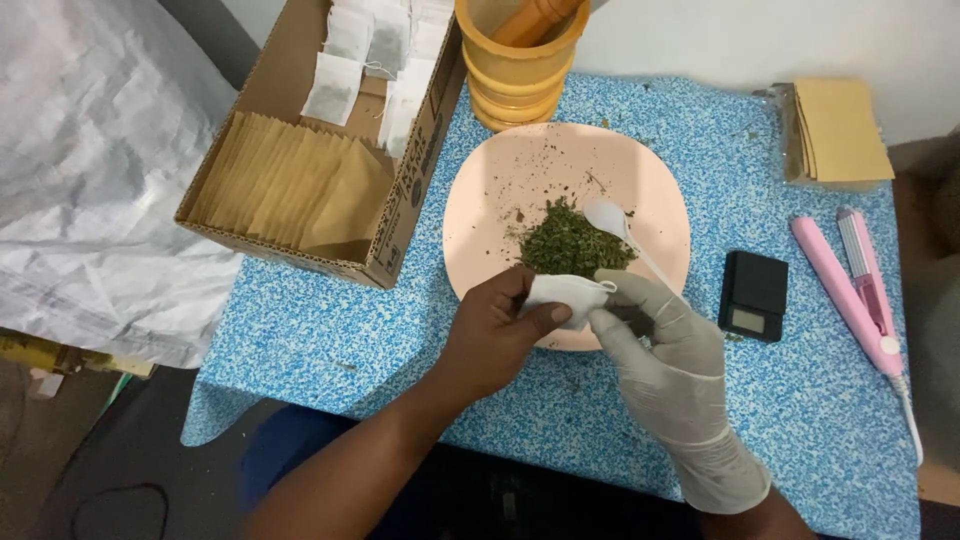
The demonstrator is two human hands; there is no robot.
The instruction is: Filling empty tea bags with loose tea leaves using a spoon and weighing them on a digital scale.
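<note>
Both grips, left hand and right hand, pinch one tea bag.

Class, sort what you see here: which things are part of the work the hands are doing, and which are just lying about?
In use: left hand, right hand, tea bag, herbs, spoon, plate.

Lying about: scale, pink sealer, mortar, box, envelopes.

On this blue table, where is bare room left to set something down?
Bare table lies in front of the cardboard box, beside the left hand. A second patch sits right of the right hand, below the black scale and left of the pink sealer. The back is crowded: mortar, plate, envelopes.
</note>
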